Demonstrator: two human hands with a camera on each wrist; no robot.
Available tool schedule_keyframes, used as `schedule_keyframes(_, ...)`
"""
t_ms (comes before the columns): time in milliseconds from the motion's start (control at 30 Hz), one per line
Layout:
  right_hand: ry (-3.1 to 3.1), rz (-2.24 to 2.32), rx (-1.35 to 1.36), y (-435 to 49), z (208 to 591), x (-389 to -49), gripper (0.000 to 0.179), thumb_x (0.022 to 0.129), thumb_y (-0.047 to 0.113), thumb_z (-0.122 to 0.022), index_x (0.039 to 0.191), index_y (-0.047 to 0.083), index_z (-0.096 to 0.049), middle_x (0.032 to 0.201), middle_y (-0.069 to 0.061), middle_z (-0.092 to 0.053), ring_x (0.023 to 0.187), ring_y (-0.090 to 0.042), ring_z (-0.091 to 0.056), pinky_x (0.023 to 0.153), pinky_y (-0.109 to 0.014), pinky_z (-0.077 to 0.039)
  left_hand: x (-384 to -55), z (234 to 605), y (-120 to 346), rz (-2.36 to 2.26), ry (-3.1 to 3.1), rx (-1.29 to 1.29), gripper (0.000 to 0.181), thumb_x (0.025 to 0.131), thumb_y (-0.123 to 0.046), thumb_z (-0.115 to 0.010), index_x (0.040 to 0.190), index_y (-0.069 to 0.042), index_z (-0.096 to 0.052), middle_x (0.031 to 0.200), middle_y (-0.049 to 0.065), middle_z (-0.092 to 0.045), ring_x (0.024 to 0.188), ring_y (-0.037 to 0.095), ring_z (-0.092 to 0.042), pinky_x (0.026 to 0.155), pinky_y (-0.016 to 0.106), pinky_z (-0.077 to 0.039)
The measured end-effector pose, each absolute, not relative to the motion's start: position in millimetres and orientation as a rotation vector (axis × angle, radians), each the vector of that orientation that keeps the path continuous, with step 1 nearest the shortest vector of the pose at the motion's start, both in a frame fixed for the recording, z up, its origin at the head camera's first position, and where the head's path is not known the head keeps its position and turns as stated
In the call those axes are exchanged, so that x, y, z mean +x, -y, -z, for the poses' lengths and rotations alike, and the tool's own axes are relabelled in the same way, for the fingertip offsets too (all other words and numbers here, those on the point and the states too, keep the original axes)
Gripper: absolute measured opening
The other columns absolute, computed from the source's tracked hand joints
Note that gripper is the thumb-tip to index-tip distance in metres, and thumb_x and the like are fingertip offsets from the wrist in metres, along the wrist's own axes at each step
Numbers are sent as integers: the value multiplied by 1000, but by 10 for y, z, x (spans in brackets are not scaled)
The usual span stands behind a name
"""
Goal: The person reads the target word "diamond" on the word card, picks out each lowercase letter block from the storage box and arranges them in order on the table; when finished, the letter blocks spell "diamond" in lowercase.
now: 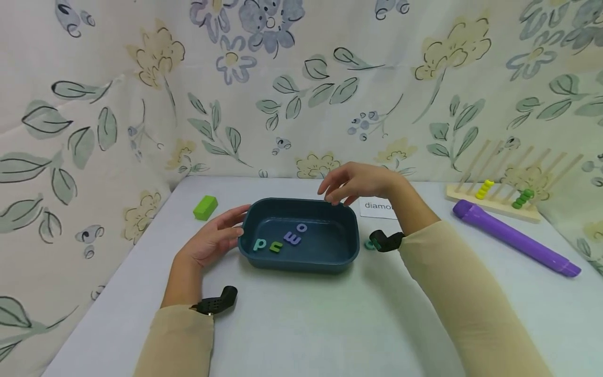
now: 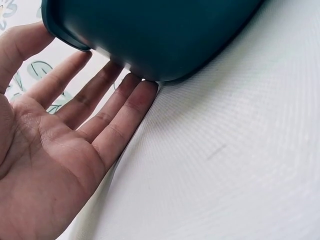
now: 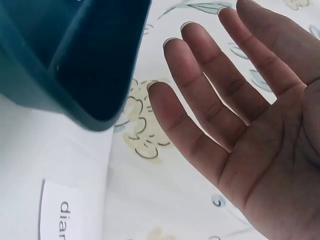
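Observation:
A dark teal plastic basin [image 1: 301, 266] stands on the table in the head view. Inside it lie a teal letter p [image 1: 259, 244], a green letter [image 1: 276, 246] like an n, a purple letter [image 1: 292, 238] like an m, and a purple o [image 1: 301, 228]. My left hand [image 1: 214, 235] touches the basin's left side, its fingers nearly straight against the outer wall [image 2: 165, 45] in the left wrist view. Above the back right corner hovers my right hand [image 1: 355, 182], fingers loosely bent and holding nothing. The right wrist view shows this hand [image 3: 260, 150] apart from the rim.
A word card [image 1: 377, 208], partly hidden by the right arm, lies behind the basin. Near the right wrist is a small teal piece [image 1: 369, 244]. A green block [image 1: 205, 208] sits at left; a purple tube [image 1: 515, 238] and a wooden peg rack [image 1: 494, 203] with beads are at right.

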State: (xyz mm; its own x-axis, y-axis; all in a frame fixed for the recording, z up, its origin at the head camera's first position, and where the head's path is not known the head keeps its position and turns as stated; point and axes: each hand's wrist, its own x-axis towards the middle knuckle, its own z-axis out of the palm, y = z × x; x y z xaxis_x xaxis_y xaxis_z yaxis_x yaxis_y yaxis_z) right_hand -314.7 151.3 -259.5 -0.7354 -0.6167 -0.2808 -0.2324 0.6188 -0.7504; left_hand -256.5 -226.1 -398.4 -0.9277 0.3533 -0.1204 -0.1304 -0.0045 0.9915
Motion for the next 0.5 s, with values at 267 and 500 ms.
schedule_keyframes(267,-2306,928,-702,-1296,2620,-3218,32,98,23,-69,128,12,-69,131,-18,-69,116,-36,-66,95,-42,-58,-2566,3979,2268,-1998,-1953,235,65,100,-13,-65,160,-19,-40,165,11,-33,136,22,-51,100,26,-55)
schedule_keyframes(500,-2242,911,-664,-1185,2752,-3285,42,96,26,-73,134,9,-66,128,-10,-71,113,-28,-67,95,-43,-57,-2567,3986,2256,-1998,-1947,237,67,99,-12,-66,160,-19,-39,165,11,-33,137,22,-50,101,26,-54)
